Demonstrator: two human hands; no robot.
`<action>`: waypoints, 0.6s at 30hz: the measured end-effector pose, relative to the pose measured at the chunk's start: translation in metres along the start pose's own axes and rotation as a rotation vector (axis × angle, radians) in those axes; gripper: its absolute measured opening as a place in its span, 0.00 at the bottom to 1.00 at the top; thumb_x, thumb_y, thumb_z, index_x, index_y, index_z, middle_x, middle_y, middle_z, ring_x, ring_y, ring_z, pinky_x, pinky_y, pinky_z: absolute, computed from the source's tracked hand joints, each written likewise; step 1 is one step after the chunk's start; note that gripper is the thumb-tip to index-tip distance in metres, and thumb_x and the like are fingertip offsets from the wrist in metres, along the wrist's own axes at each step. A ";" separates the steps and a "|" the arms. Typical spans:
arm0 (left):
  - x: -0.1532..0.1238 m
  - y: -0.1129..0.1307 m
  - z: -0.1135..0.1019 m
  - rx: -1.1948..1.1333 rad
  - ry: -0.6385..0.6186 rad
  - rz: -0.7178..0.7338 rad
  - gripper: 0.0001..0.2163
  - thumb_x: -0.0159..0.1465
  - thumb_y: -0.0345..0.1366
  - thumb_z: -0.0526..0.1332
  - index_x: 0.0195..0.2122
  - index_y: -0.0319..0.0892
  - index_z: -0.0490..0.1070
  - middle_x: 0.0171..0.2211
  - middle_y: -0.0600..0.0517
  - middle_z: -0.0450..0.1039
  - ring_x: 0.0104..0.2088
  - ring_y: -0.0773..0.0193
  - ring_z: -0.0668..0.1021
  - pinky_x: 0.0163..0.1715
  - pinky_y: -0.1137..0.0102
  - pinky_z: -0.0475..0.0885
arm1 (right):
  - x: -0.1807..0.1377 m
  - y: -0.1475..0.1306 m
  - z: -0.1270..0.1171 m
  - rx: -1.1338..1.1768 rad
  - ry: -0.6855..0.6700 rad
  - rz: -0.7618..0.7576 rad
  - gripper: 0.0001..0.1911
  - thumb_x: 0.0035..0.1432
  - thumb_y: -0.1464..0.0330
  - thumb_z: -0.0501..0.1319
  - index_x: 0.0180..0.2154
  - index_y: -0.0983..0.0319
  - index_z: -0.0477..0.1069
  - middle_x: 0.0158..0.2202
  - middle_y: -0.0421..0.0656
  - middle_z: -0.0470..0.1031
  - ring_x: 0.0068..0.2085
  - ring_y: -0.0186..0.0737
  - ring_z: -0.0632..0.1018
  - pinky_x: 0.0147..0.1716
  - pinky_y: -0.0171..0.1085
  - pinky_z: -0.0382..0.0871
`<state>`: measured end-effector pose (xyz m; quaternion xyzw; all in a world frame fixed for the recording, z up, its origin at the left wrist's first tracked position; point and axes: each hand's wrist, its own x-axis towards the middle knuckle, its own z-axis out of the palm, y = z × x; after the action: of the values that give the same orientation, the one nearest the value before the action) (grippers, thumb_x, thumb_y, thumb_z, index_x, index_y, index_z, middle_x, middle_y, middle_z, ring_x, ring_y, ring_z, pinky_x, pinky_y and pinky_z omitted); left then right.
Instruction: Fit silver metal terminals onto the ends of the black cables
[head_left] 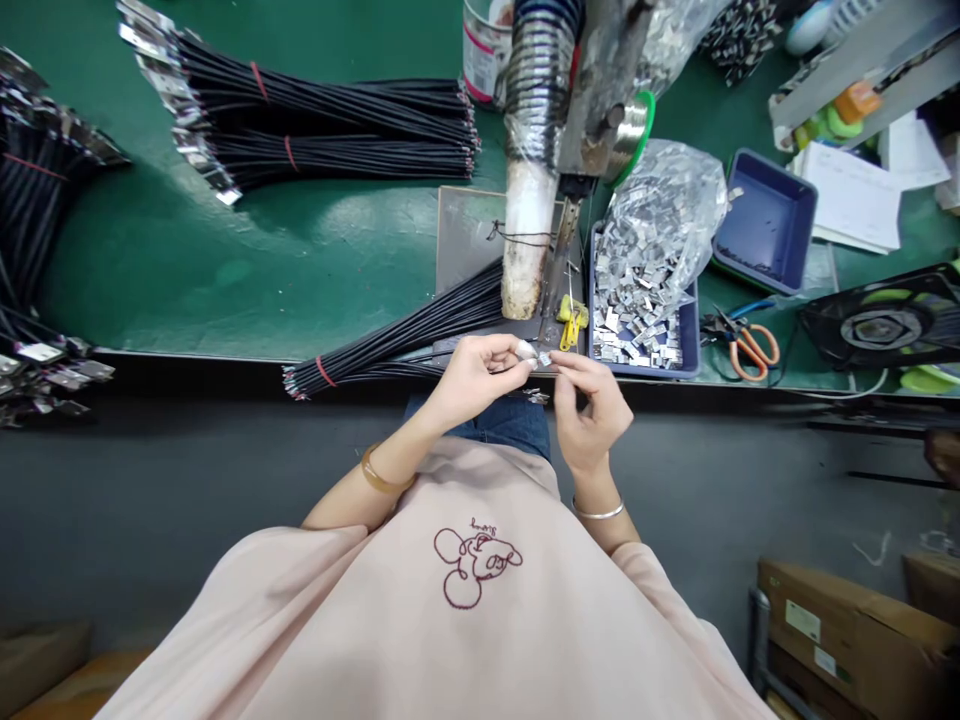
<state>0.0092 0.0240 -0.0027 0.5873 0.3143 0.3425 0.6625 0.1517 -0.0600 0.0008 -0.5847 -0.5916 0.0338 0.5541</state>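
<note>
Pinching a small silvery piece (544, 359) between thumb and forefinger of the left hand (484, 377); meeting its other side with fingertips of the right hand (592, 408), too small there to tell gripping from mere touching. Having it between both hands, at the near edge of a green bench (300, 255). Having black cables (397, 328) beside the left hand, stretching out leftward, bound by a red band (325, 371). Facing a silvery duct (532, 110) beyond the left fingertips and a yellow tool (571, 324) just beyond the right ones. Having, beyond the right hand, a blue tray (690, 340) heaped with metal parts (634, 325) and, farther right, orange-handled pliers (750, 352).
</note>
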 end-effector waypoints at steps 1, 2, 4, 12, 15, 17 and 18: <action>0.001 0.000 0.001 -0.023 0.011 -0.001 0.06 0.60 0.35 0.65 0.29 0.37 0.73 0.20 0.57 0.61 0.20 0.75 0.62 0.21 0.76 0.57 | -0.001 0.000 0.001 -0.016 -0.002 -0.023 0.08 0.62 0.73 0.62 0.41 0.54 0.75 0.43 0.41 0.83 0.45 0.39 0.84 0.46 0.44 0.81; 0.002 0.000 0.002 -0.044 0.020 -0.003 0.06 0.60 0.34 0.65 0.28 0.38 0.72 0.19 0.58 0.60 0.20 0.75 0.60 0.20 0.76 0.55 | -0.002 0.000 0.002 -0.024 0.005 -0.019 0.08 0.61 0.73 0.63 0.40 0.54 0.75 0.42 0.40 0.83 0.44 0.39 0.84 0.45 0.43 0.81; 0.003 0.000 0.004 -0.069 0.028 -0.005 0.06 0.59 0.33 0.65 0.27 0.38 0.72 0.19 0.59 0.57 0.19 0.76 0.58 0.20 0.76 0.52 | -0.002 0.002 0.003 -0.013 0.026 0.064 0.06 0.61 0.72 0.63 0.39 0.55 0.74 0.41 0.41 0.83 0.42 0.38 0.84 0.41 0.41 0.81; 0.005 0.003 0.003 -0.078 0.078 -0.018 0.06 0.58 0.35 0.67 0.27 0.37 0.76 0.22 0.54 0.67 0.23 0.72 0.67 0.24 0.76 0.60 | 0.000 0.010 0.003 0.019 -0.029 0.080 0.05 0.60 0.74 0.63 0.38 0.58 0.73 0.45 0.45 0.82 0.46 0.40 0.84 0.47 0.44 0.81; 0.005 0.003 0.003 -0.095 0.093 -0.028 0.08 0.57 0.36 0.68 0.26 0.36 0.76 0.23 0.53 0.71 0.24 0.72 0.69 0.25 0.76 0.63 | 0.000 0.011 0.005 -0.036 -0.052 -0.047 0.07 0.58 0.76 0.64 0.37 0.59 0.72 0.45 0.46 0.83 0.46 0.40 0.84 0.46 0.42 0.82; 0.006 0.002 0.004 -0.105 0.106 -0.031 0.08 0.56 0.37 0.68 0.25 0.36 0.76 0.23 0.53 0.72 0.25 0.72 0.70 0.25 0.76 0.64 | 0.001 0.012 0.006 -0.065 -0.064 -0.116 0.08 0.57 0.77 0.64 0.37 0.59 0.72 0.46 0.46 0.83 0.46 0.39 0.84 0.45 0.40 0.83; 0.006 0.002 0.004 -0.108 0.111 -0.032 0.08 0.56 0.37 0.68 0.25 0.36 0.76 0.23 0.53 0.72 0.25 0.72 0.70 0.25 0.77 0.64 | 0.001 0.012 0.006 -0.073 -0.067 -0.140 0.09 0.57 0.78 0.64 0.37 0.59 0.72 0.46 0.47 0.83 0.46 0.39 0.84 0.45 0.40 0.83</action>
<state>0.0156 0.0264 -0.0001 0.5258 0.3410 0.3802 0.6802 0.1556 -0.0520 -0.0092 -0.5600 -0.6503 -0.0070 0.5133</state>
